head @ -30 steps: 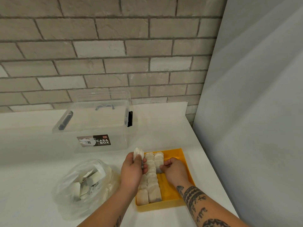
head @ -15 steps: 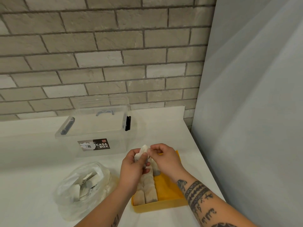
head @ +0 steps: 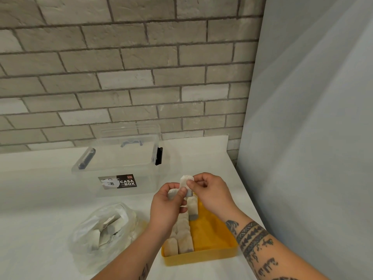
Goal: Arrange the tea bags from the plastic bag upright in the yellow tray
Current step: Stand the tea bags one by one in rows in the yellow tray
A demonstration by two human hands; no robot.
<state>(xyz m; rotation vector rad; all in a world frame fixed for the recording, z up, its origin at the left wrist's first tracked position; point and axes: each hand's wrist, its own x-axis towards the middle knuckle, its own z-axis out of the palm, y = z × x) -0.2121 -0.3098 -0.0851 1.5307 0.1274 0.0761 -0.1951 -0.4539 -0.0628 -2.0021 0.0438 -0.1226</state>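
Head view: one tea bag (head: 186, 181) is held between both hands, above the far end of the yellow tray (head: 201, 258).
Left hand (head: 167, 211): fingers curled, thumb pinching the bag's lower part. A second pale wad seems to sit in the same palm, but this is not certain.
Right hand (head: 212, 191): fingers pinch the bag's upper right edge, probably to square it so it goes in on end.
Standing tea bags (head: 182, 240): two rows packed upright along the tray's left side, touching one another. The packing likely keeps them propped.
Tray room: the right half is bare yellow floor, open from near wall to far. It is the likely place for the next row, entered from above.
Plastic bag (head: 105, 233): crumpled on the worktop (head: 40, 199) left of the tray, with more bags inside, near the left arm.
Clear box (head: 121, 170): beyond the hands, apart from the tray.
Edges: the worktop's right edge runs just beside the tray, against a grey panel (head: 302, 148). Room is scant on that side and ample to the left.
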